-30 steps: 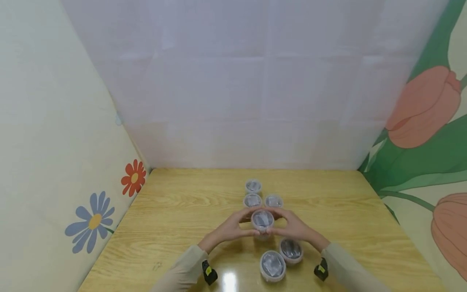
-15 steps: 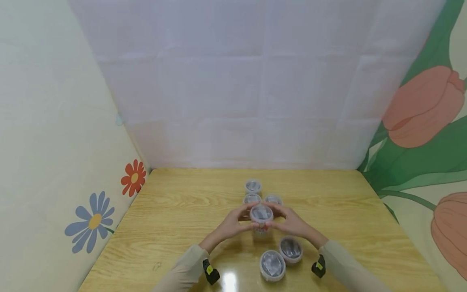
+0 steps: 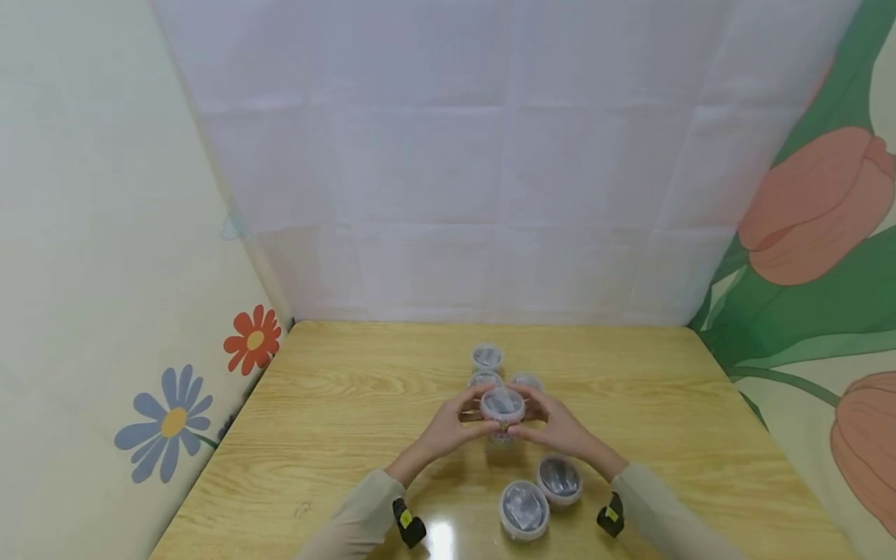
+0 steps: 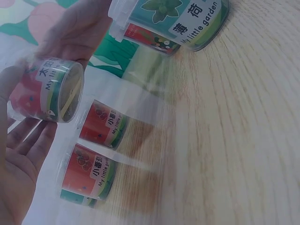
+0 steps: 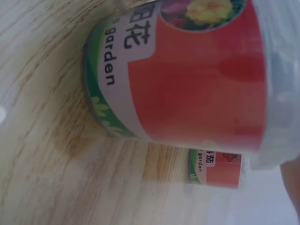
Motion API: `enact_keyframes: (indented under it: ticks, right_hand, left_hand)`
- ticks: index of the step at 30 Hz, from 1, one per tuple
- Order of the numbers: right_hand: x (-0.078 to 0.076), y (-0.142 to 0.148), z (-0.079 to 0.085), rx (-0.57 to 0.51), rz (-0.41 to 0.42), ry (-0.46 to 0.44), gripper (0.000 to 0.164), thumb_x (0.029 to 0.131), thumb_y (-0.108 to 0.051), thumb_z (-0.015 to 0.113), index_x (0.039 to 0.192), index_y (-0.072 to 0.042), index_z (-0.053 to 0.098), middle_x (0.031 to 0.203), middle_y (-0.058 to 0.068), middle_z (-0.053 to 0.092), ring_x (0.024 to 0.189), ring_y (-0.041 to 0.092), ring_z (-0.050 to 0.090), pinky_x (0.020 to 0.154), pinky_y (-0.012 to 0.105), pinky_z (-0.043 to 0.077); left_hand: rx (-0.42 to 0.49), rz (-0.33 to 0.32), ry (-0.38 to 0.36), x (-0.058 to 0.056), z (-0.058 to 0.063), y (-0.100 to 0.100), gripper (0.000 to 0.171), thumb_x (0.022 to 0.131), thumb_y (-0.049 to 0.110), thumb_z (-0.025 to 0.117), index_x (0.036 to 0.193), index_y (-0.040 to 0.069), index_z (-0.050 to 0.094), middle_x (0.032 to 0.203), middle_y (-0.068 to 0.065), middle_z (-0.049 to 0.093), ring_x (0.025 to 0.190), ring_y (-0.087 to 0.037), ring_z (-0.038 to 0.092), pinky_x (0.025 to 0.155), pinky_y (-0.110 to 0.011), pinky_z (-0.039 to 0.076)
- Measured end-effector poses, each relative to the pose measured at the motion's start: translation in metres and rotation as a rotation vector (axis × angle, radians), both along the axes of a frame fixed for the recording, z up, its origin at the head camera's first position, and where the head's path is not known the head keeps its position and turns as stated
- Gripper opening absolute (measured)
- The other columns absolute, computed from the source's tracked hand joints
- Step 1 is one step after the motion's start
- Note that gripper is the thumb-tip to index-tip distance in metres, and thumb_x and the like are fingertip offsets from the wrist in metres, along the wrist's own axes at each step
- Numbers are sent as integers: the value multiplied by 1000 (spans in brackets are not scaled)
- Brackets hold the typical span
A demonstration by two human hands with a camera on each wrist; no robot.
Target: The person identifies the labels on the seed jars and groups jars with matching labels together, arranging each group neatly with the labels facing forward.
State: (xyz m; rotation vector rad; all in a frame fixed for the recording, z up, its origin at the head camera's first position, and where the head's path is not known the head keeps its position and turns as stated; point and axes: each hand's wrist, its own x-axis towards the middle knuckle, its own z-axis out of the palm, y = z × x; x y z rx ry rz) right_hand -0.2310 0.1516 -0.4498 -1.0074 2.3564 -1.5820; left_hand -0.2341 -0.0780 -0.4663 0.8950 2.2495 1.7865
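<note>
In the head view, my left hand point(image 3: 448, 426) and right hand point(image 3: 556, 428) grip a lidded clear plastic cup point(image 3: 502, 406) from both sides, thumbs on the near side. The left wrist view shows this held cup point(image 4: 40, 89) raised off the table, with a red "My little garden" label and its base visible. Just beyond the hands stand two similar cups, one at left point(image 3: 484, 379) and one at right point(image 3: 528, 382), partly hidden by the fingers. Another cup point(image 3: 487, 357) is farther back.
Two lidded cups stand on the wooden table point(image 3: 336, 404) nearer the body: a teal-labelled cup point(image 4: 173, 18) and a red-labelled cup point(image 5: 201, 89) at its right. A white sheet point(image 3: 448, 194) hangs behind the table. Flower-painted walls flank it.
Both hands have moved the held cup slightly away from the body, and its top tilts a little differently. The other cups stay in place.
</note>
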Motion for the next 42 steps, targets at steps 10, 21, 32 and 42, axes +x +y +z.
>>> enact_keyframes:
  ticks: [10,21,32,42]
  right_hand:
    - [-3,3,-4,-67,57,-31,64,86,-7,65,138,8,32,123,24,52,98,12,62,84,35,54]
    - [-15,4,-26,-32,57,-44,53,95,-10,51,142,0,30,140,17,42,113,28,55,90,27,50]
    - [-10,0,-26,-41,31,-131,55,92,-17,57,141,-6,35,133,14,49,109,23,57,90,25,50]
    - [-14,-3,-38,-53,76,-135,55,87,-17,65,136,-7,43,128,14,55,108,23,59,88,27,52]
  left_hand:
    - [-22,-62,-46,2,7,-8,56,92,12,57,141,-2,33,137,-20,45,116,-38,51,94,-35,48]
    - [-52,-12,-59,0,6,-15,53,94,15,55,141,0,35,135,-20,47,116,-35,53,91,-29,49]
    - [22,-20,-109,5,-1,-16,57,89,9,61,138,-2,37,134,-22,47,118,-37,50,93,-28,49]
    - [-8,2,-55,9,-9,-20,55,85,10,66,133,-2,44,129,-19,53,115,-33,53,90,-29,51]
